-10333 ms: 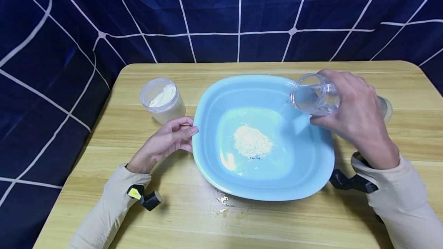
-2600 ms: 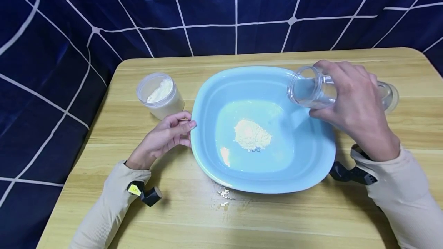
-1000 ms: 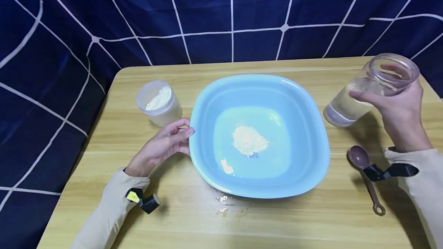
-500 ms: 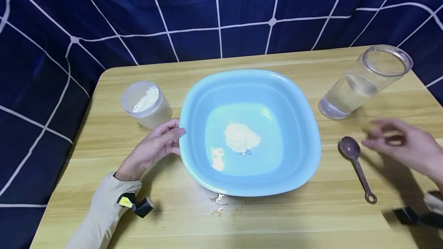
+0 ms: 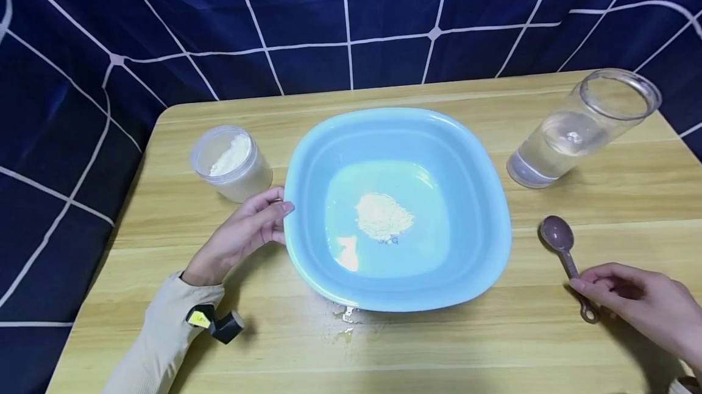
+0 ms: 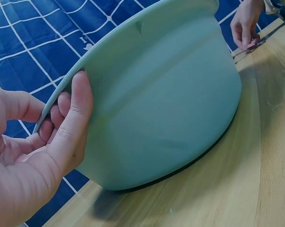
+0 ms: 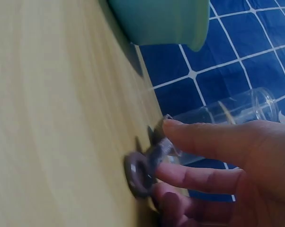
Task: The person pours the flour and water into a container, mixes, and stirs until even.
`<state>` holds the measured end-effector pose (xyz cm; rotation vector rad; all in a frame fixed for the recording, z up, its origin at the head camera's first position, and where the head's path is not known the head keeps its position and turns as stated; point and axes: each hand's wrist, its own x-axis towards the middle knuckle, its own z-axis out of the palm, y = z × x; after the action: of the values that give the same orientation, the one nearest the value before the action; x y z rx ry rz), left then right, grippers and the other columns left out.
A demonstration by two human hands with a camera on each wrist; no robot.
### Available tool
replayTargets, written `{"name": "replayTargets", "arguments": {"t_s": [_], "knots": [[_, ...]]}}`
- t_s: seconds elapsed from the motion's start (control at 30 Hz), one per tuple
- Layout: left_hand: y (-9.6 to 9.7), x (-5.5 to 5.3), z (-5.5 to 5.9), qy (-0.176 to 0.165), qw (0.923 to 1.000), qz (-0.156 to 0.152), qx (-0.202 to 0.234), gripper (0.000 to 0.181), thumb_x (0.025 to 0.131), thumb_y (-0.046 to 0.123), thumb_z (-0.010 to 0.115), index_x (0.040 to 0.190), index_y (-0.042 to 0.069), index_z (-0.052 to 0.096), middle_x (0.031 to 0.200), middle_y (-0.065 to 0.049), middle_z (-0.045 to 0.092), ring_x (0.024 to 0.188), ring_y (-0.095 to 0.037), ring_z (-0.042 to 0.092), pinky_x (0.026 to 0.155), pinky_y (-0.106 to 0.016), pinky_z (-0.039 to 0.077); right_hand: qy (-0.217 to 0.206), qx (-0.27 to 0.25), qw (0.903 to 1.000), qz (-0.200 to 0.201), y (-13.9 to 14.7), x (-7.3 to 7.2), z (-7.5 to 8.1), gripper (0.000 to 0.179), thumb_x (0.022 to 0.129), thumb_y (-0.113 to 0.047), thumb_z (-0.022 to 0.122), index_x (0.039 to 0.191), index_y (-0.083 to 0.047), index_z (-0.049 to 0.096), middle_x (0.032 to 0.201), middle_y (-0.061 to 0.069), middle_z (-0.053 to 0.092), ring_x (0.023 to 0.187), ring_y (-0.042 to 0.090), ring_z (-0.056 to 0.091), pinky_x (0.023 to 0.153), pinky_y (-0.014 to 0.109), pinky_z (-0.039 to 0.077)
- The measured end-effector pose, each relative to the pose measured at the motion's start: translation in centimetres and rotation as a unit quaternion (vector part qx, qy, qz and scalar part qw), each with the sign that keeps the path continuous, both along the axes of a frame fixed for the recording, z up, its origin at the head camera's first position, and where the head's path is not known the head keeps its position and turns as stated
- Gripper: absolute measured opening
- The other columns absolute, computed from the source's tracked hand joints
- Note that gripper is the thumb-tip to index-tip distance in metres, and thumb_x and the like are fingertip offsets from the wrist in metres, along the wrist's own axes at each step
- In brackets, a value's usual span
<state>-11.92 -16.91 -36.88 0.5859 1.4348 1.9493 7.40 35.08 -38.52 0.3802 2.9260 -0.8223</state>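
A light-blue plastic basin (image 5: 408,301) stands mid-table, with a small heap of pale powder (image 5: 384,217) and shallow liquid on its bottom. My left hand (image 5: 241,237) grips the basin's left rim; the left wrist view shows the fingers (image 6: 78,101) against the outer wall. At the right, my right hand (image 5: 644,306) pinches the handle of a brown measuring spoon (image 5: 557,234) between thumb and fingers. The spoon's ring end (image 7: 138,175) sticks out below the fingers in the right wrist view. Its bowl points toward the back of the table.
At the back right stands an open clear jar (image 5: 570,132) partly filled with water. An open tub of white powder (image 5: 241,175) is left of the basin, close to my left hand. Small wet spots (image 5: 347,315) lie before the basin. A blue grid-patterned cloth (image 5: 307,10) hangs behind the table.
My right hand poured from the clear jar into the basin earlier, then stood it at the back right and let go. It has since reached down to the measuring spoon. The left hand stays put.
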Motion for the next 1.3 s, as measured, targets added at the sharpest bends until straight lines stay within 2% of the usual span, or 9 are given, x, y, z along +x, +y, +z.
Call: {"name": "replayTargets", "arguments": {"t_s": [0.23, 0.43, 0.6, 0.73, 0.87, 1.0, 1.1, 1.2, 1.3], "knots": [[0.1, 0.0, 0.0, -0.002, 1.0, 0.005, -0.003, 0.013, 0.101, 0.005, 0.042, 0.104, 0.004, 0.055, 0.093, -0.007, 0.061, 0.08, -0.017, 0.068, 0.071, -0.034, 0.061, -0.004, 0.026, 0.9996, -0.008, -0.7, -0.5, -0.1, 0.022, 0.09, -0.029, 0.069, 0.093, -0.008, 0.072, 0.071, -0.013, 0.064, 0.065, -0.011, 0.047, 0.052, 0.012, 0.035], [0.1, 0.0, -0.1, -0.007, 1.0, 0.003, 0.006, 0.016, 0.101, 0.003, 0.04, 0.104, 0.006, 0.056, 0.092, -0.005, 0.063, 0.08, -0.017, 0.069, 0.071, -0.033, 0.061, -0.014, 0.005, 0.9995, -0.028, -1.1, -0.5, -0.3, 0.024, 0.09, -0.031, 0.068, 0.09, -0.007, 0.07, 0.062, -0.006, 0.062, 0.059, -0.001, 0.048, 0.053, 0.016, 0.031], [0.3, 0.2, -0.1, -0.008, 0.9997, 0.022, -0.001, 0.015, 0.101, 0.004, 0.041, 0.101, 0.006, 0.056, 0.089, -0.004, 0.062, 0.078, -0.015, 0.067, 0.07, -0.03, 0.06, 0.018, -0.038, 0.9982, -0.042, -1.0, -0.3, -0.4, 0.014, 0.092, -0.024, 0.067, 0.085, -0.012, 0.069, 0.062, -0.01, 0.061, 0.058, 0.0, 0.049, 0.05, 0.018, 0.034], [0.4, 0.4, -0.1, 0.003, 0.9994, 0.035, -0.004, 0.015, 0.101, 0.005, 0.041, 0.099, 0.005, 0.056, 0.087, -0.003, 0.06, 0.078, -0.013, 0.066, 0.069, -0.027, 0.06, 0.088, -0.144, 0.9848, -0.041, -1.3, -1.1, 0.4, 0.014, 0.095, -0.008, 0.06, 0.088, -0.018, 0.065, 0.067, -0.012, 0.065, 0.056, 0.001, 0.057, 0.046, 0.017, 0.044], [0.4, 0.4, -0.2, 0.002, 0.9994, 0.036, 0.004, 0.016, 0.101, 0.004, 0.04, 0.101, 0.004, 0.056, 0.087, -0.004, 0.06, 0.078, -0.014, 0.066, 0.068, -0.027, 0.06, 0.184, -0.197, 0.9629, 0.006, -2.6, -3.1, 2.6, 0.028, 0.094, 0.006, 0.053, 0.094, -0.02, 0.061, 0.059, -0.008, 0.062, 0.046, 0.003, 0.054, 0.038, 0.018, 0.041], [0.3, 0.3, -0.3, 0.0, 0.9992, 0.039, 0.004, 0.016, 0.1, 0.003, 0.04, 0.103, 0.004, 0.056, 0.088, -0.004, 0.06, 0.078, -0.014, 0.066, 0.068, -0.026, 0.06, 0.273, -0.101, 0.9547, 0.064, -5.3, -5.7, 5.7, 0.022, 0.089, 0.006, 0.062, 0.092, -0.016, 0.066, 0.059, -0.017, 0.056, 0.047, -0.005, 0.045, 0.037, 0.017, 0.031], [0.4, 0.2, -0.3, -0.007, 0.999, 0.045, 0.003, 0.015, 0.099, 0.003, 0.042, 0.104, 0.005, 0.056, 0.09, -0.004, 0.061, 0.078, -0.013, 0.066, 0.067, -0.026, 0.059, 0.323, -0.027, 0.9373, 0.129, -7.4, -7.8, 7.5, 0.018, 0.082, 0.003, 0.071, 0.089, -0.013, 0.072, 0.068, -0.021, 0.059, 0.053, -0.008, 0.043, 0.042, 0.014, 0.03], [0.6, 0.2, -0.4, -0.014, 0.9988, 0.047, 0.004, 0.015, 0.099, 0.003, 0.043, 0.104, 0.005, 0.056, 0.091, -0.004, 0.061, 0.076, -0.013, 0.065, 0.066, -0.025, 0.059, 0.323, -0.001, 0.925, 0.2, -9.6, -10.0, 8.6, 0.017, 0.082, 0.002, 0.072, 0.091, -0.012, 0.074, 0.076, -0.015, 0.064, 0.058, -0.005, 0.046, 0.048, 0.011, 0.035], [0.8, 0.3, -0.5, -0.02, 0.9985, 0.05, 0.001, 0.016, 0.097, 0.002, 0.043, 0.106, 0.006, 0.056, 0.091, -0.004, 0.061, 0.075, -0.013, 0.065, 0.066, -0.025, 0.059, 0.275, 0.022, 0.9255, 0.26, -11.6, -12.1, 9.0, 0.017, 0.09, -0.002, 0.065, 0.1, -0.014, 0.072, 0.075, -0.009, 0.061, 0.059, 0.001, 0.045, 0.052, 0.015, 0.037]]}}
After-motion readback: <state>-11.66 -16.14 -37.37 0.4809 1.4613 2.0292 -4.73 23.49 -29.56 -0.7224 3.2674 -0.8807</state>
